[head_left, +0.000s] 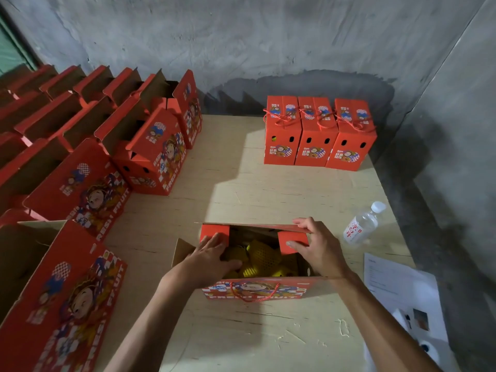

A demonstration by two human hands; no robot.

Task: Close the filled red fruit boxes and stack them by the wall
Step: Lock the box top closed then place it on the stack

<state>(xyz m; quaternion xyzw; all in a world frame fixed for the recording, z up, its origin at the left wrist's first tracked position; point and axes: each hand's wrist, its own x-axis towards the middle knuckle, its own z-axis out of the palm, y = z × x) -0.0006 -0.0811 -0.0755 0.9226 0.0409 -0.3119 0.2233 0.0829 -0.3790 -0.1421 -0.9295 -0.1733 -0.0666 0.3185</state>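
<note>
Side flaps going down on an open, filled box, with fruit standing high under them.

The open box (pixel 257 264) sits at 6 o'clock on the desk (pixel 241 183). Your left hand (pixel 214 255) presses its flap (pixel 214 233) with fingers laid flat and together; your right hand (pixel 319 248) pinches the other flap (pixel 292 241), thumb on top. The netted yellow fruit (pixel 260 257) could get crushed or spring the flaps up if you push hard. The water bottle (pixel 362 224) at 3 o'clock could tip when you carry the box toward the closed boxes (pixel 319 130) at 1 o'clock by the wall (pixel 268 36).
</note>
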